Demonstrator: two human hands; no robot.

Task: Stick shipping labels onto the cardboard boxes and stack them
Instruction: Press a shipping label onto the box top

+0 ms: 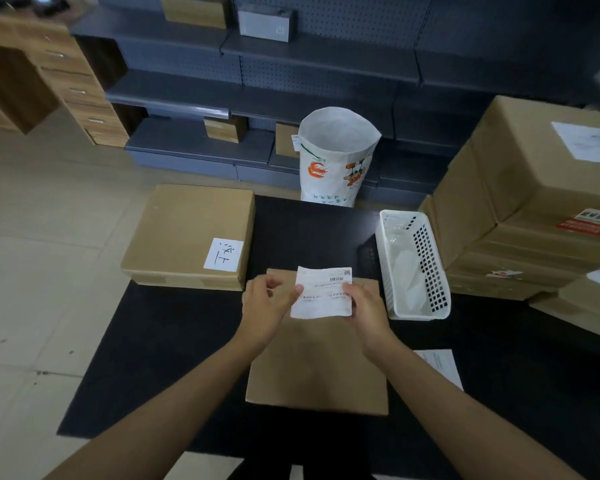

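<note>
Pinching a white paper shipping label (pixel 322 293) over the plain brown cardboard box (pixel 317 368), the left hand (pixel 265 308) and right hand (pixel 368 311) are getting ready to stick it, while labelled brown boxes (pixel 530 202) are sitting stacked nearby.

box (pixel 317 368) mid-table | basket (pixel 414 268) right | stack (pixel 520 209) beyond basket

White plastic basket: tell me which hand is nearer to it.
Right. The right hand, holding the shipping label, is just left of the white plastic basket; the left hand is farther left, beyond the label.
</note>
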